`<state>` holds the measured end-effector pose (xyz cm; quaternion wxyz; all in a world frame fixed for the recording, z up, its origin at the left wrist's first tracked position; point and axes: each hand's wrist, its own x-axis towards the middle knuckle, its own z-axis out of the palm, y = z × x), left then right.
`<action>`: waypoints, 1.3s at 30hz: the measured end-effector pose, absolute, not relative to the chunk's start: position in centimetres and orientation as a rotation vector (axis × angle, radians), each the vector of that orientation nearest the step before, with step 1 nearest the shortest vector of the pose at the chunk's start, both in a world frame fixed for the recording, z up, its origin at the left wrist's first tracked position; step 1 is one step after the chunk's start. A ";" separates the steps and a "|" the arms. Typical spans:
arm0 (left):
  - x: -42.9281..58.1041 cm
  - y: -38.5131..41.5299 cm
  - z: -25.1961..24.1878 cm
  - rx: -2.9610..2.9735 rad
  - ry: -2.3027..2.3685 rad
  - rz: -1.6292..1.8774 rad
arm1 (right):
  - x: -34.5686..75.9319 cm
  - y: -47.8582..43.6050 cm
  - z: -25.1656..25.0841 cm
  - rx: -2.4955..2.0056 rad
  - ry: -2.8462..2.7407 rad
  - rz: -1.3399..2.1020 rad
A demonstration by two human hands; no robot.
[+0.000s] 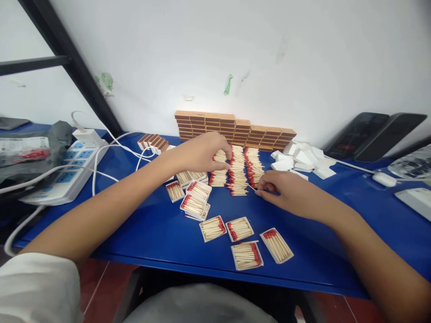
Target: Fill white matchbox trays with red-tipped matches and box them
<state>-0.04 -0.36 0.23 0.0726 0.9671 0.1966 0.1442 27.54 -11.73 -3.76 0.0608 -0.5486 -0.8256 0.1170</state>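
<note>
Red-tipped matchsticks (238, 172) lie in three rough columns on the blue table. My left hand (205, 152) hovers over the left column, its thumb and forefinger curved and apart beside the middle one. To the right of the columns, my right hand (283, 190) pinches a single matchstick (252, 187) between thumb and fingertips, its far end by the middle column's edge. Nearer to me lie several filled matchbox trays, among them a tray (213, 229), a tray (247, 255) and a tray (276, 245). More filled trays (194, 204) are heaped below my left hand.
Stacked brown matchboxes (205, 125) stand along the wall. A pile of white empty trays (299, 157) is at the right, near dark phone-like devices (373, 137). On the left are matchbox covers (153, 142), white cables and a power strip (72, 163).
</note>
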 end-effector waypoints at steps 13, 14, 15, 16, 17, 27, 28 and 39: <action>-0.1 -0.3 0.2 2.897 0.579 0.421 | 29.0 -12.0 -3.1 -1.582 -2.495 0.458; -0.1 -0.3 0.2 2.900 0.578 0.422 | 28.7 -12.0 -3.2 -1.549 -2.490 0.438; -0.1 -0.3 0.2 2.903 0.575 0.421 | 28.2 -12.0 -3.3 -1.510 -2.489 0.411; 0.0 -0.3 0.2 2.906 0.573 0.418 | 27.7 -12.0 -3.6 -1.473 -2.491 0.377; 0.0 -0.3 0.2 2.908 0.572 0.416 | 27.2 -12.0 -4.0 -1.444 -2.496 0.344; 0.0 -0.3 0.1 2.912 0.553 0.423 | 25.2 -11.9 -5.8 -1.358 -2.486 0.256; 0.0 -0.3 0.1 2.912 0.554 0.425 | 25.1 -12.0 -5.7 -1.357 -2.489 0.259; 0.0 -0.3 0.2 2.909 0.585 0.425 | 24.0 -11.8 -6.1 -1.311 -2.424 0.123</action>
